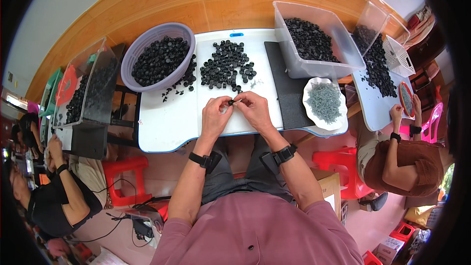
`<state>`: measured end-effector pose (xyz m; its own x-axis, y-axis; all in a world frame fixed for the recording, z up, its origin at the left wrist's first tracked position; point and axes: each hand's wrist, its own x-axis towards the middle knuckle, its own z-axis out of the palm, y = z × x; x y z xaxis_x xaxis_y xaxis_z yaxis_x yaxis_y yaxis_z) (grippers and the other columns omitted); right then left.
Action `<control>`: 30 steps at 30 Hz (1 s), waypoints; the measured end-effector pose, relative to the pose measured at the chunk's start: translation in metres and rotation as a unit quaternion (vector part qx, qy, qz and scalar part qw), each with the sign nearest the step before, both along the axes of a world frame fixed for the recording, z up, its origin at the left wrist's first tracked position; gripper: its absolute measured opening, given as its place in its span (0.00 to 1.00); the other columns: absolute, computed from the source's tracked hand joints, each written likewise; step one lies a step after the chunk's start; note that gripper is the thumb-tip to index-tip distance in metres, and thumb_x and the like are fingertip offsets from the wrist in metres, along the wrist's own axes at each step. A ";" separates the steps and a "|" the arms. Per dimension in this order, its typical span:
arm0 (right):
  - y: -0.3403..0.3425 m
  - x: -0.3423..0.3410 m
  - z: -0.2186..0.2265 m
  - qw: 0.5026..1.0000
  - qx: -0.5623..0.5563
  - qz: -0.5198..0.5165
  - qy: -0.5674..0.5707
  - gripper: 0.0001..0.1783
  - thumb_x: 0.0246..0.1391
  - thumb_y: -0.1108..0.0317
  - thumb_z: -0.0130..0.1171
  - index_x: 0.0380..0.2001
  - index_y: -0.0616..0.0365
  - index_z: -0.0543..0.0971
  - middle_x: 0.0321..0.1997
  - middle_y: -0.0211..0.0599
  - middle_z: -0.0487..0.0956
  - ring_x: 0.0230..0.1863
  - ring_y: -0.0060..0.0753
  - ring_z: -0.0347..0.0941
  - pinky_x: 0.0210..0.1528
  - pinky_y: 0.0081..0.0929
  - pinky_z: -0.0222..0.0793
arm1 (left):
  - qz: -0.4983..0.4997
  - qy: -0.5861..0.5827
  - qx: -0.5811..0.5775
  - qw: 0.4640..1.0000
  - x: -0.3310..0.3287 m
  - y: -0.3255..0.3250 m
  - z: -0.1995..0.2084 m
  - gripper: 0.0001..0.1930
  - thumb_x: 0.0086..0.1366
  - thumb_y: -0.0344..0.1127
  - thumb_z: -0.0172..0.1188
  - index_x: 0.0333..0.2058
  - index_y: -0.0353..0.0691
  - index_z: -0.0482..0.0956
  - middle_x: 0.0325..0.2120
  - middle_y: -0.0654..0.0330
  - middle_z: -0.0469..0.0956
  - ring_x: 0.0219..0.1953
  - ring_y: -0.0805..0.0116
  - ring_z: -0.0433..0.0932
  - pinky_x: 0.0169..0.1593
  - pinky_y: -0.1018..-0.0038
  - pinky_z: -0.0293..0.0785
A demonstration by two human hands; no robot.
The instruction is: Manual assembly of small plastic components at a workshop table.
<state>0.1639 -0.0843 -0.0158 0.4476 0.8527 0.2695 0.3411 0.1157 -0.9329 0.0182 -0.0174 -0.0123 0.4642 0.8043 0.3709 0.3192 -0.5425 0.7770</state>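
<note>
Close together over the near middle of the white table (pixel 167 130), my left hand (pixel 215 117) and my right hand (pixel 254 110) meet at their fingertips. Between them is a small round black cap (pixel 231 102), pinched by the left fingers. The right thumb and forefinger press together at its edge; whatever they hold is too small to make out. Just beyond my hands lies a loose pile of similar black caps (pixel 225 66). To the right, a white scalloped dish (pixel 314 118) holds many thin grey pieces (pixel 325 100).
A purple basin (pixel 128 68) full of black caps stands at the left, with loose parts beside it. At the right are a black mat (pixel 283 88) and a clear bin (pixel 314 68) of black pieces. People work at tables on both sides; red stools (pixel 130 179) stand nearby.
</note>
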 end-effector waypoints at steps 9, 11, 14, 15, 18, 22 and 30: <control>-0.001 0.002 -0.005 0.997 0.000 0.018 0.077 0.07 0.52 0.76 0.67 0.36 0.63 0.86 0.30 0.36 0.86 0.30 0.21 0.80 0.33 0.20 0.74 | -0.003 -0.005 -0.073 0.997 -0.002 0.001 0.002 0.13 0.57 0.28 0.71 0.42 0.36 0.85 0.32 0.55 0.83 0.32 0.65 0.83 0.39 0.71 0.80; 0.000 0.002 -0.008 0.993 0.006 0.025 0.115 0.07 0.53 0.76 0.67 0.37 0.64 0.86 0.30 0.35 0.86 0.30 0.19 0.80 0.33 0.19 0.74 | -0.010 -0.016 -0.077 0.997 -0.003 0.001 0.000 0.13 0.58 0.28 0.70 0.42 0.36 0.85 0.33 0.54 0.83 0.32 0.65 0.84 0.39 0.72 0.80; 0.000 0.003 -0.007 0.991 0.004 0.031 0.130 0.07 0.53 0.77 0.67 0.37 0.64 0.86 0.31 0.35 0.86 0.30 0.19 0.80 0.34 0.18 0.74 | -0.018 -0.020 -0.089 0.996 -0.004 0.001 0.002 0.13 0.58 0.29 0.70 0.43 0.36 0.85 0.33 0.54 0.83 0.33 0.64 0.84 0.39 0.71 0.80; 0.000 0.003 -0.007 0.991 0.004 0.031 0.130 0.07 0.53 0.77 0.67 0.37 0.64 0.86 0.31 0.35 0.86 0.30 0.19 0.80 0.34 0.18 0.74 | -0.018 -0.020 -0.089 0.996 -0.003 0.001 0.002 0.13 0.58 0.29 0.70 0.43 0.36 0.85 0.33 0.54 0.83 0.33 0.64 0.84 0.39 0.71 0.80; -0.002 0.004 -0.005 0.990 0.014 0.038 0.138 0.06 0.54 0.77 0.67 0.36 0.63 0.86 0.32 0.34 0.86 0.31 0.19 0.80 0.34 0.18 0.74 | -0.023 -0.012 -0.096 0.995 -0.003 0.001 0.003 0.14 0.58 0.27 0.69 0.44 0.34 0.84 0.36 0.55 0.85 0.33 0.71 0.83 0.41 0.75 0.80; -0.003 0.003 0.001 0.993 -0.008 0.046 0.108 0.06 0.55 0.79 0.66 0.37 0.66 0.85 0.35 0.33 0.85 0.36 0.19 0.79 0.40 0.17 0.74 | -0.021 -0.020 -0.092 0.995 -0.003 0.001 0.001 0.13 0.59 0.29 0.70 0.44 0.36 0.84 0.34 0.53 0.85 0.35 0.65 0.86 0.40 0.71 0.81; -0.002 0.004 -0.003 0.991 0.004 0.038 0.130 0.06 0.54 0.77 0.67 0.36 0.64 0.86 0.33 0.35 0.86 0.33 0.20 0.81 0.36 0.18 0.75 | -0.027 -0.034 -0.128 0.991 -0.004 0.000 0.004 0.13 0.59 0.27 0.70 0.44 0.34 0.83 0.35 0.53 0.86 0.37 0.67 0.87 0.41 0.72 0.82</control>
